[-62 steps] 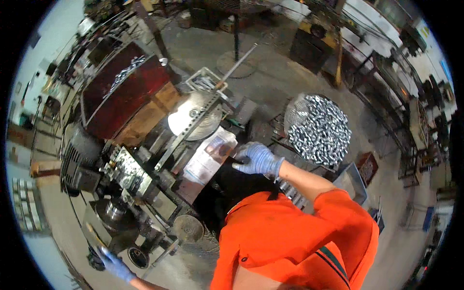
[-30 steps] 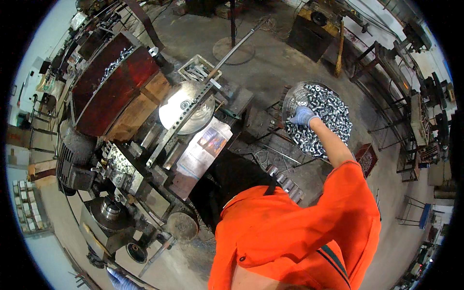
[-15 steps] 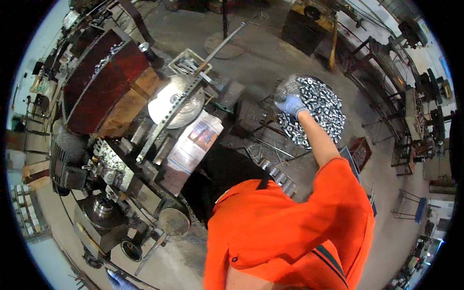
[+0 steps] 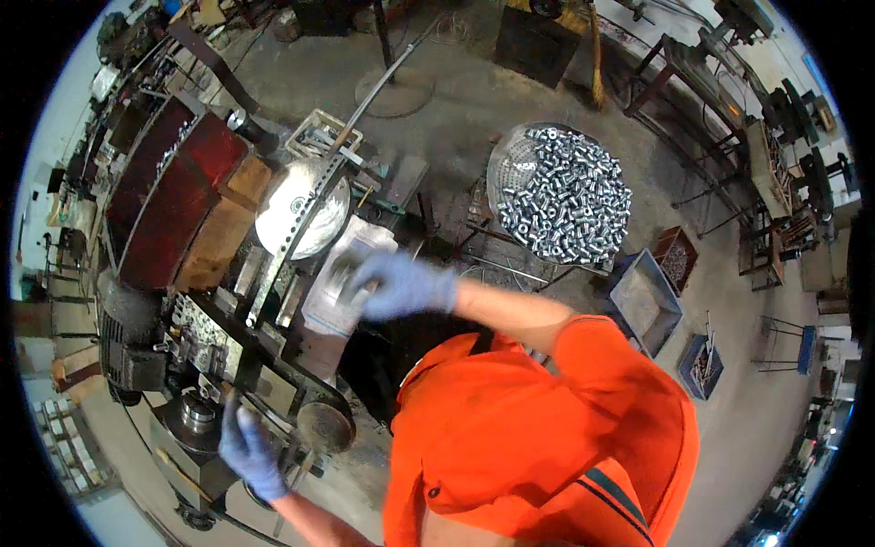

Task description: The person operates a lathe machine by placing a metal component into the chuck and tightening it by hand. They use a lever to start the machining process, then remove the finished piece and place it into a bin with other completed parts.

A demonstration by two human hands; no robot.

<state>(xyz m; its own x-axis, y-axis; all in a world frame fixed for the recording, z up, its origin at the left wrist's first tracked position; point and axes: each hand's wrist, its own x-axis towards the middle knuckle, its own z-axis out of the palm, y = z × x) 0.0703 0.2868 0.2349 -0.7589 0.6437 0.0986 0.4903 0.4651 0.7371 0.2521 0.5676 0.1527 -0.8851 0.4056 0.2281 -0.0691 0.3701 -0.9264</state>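
My right hand (image 4: 401,284), in a blue glove, hangs over the paper sheet (image 4: 333,305) on the machine. Its fingers curl inward and are smeared by motion; a grey blur shows at the fingertips, too unclear to name. My left hand (image 4: 251,453), gloved too, is at the lower left beside the round metal chuck (image 4: 198,412), its fingers stretched out and apart. To the right, a perforated round tray (image 4: 512,162) bears a heap of short shiny metal sleeves (image 4: 574,196).
A bright metal disc (image 4: 296,210) and a long bar (image 4: 314,208) lie across the machine. Behind them stands a red guard (image 4: 164,228). A blue bin (image 4: 647,305), a red-brown box (image 4: 676,255) and a small blue box (image 4: 702,365) stand on the floor at right.
My right hand has left the heap of metal sleeves and swung left over the paper. My left hand has risen from the lower edge to beside the chuck. The view has shifted somewhat.
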